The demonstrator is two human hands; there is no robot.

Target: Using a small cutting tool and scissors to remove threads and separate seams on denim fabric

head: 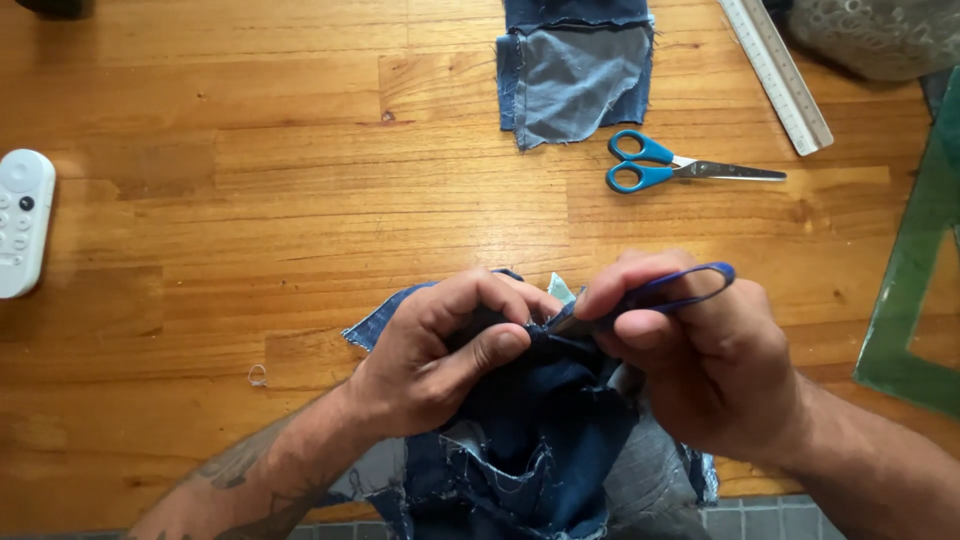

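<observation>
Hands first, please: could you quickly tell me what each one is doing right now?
Left hand: closed, pinching the denim.
Right hand: closed on small blue-handled scissors, tips at the denim.

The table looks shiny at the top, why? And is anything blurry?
Head view: light glares off the wooden table at the top left; the left hand, right hand and dark denim look slightly soft; the blue scissors stay sharp.
</observation>
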